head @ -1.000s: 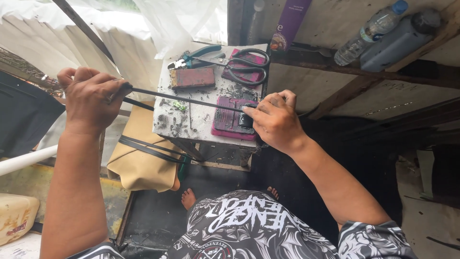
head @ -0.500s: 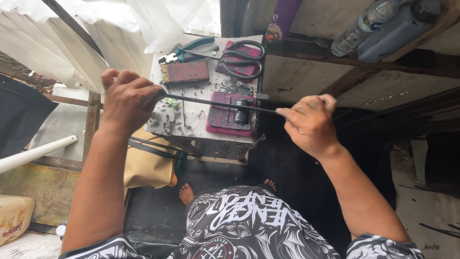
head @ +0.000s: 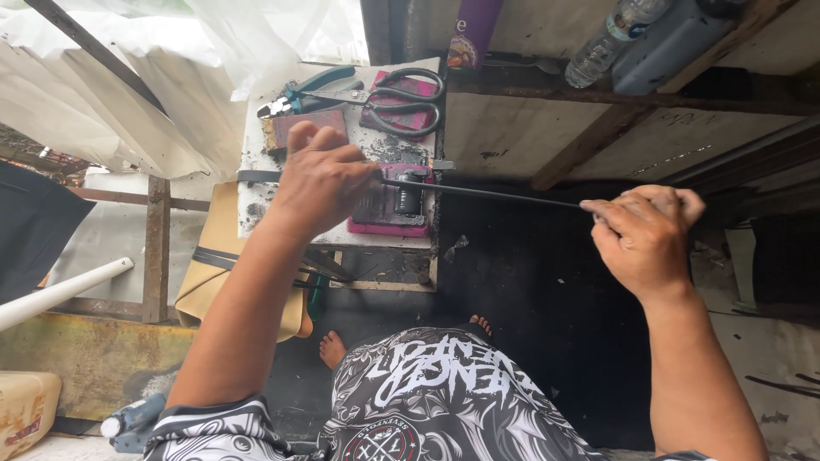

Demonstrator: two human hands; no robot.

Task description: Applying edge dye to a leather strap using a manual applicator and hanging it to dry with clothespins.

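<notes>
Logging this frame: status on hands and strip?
Left hand and right hand both grip thin black strip, taut above small white table. Nothing in the way.

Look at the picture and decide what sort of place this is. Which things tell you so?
Probably a small makeshift workshop or repair stall. A grimy little bench carries scissors and pliers, bare timber beams frame it, and a plastic sheet hangs as a wall.

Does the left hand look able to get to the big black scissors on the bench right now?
Probably not freely: the left hand is gripping the black strip, though the scissors lie uncovered just beyond it on the bench.
</notes>
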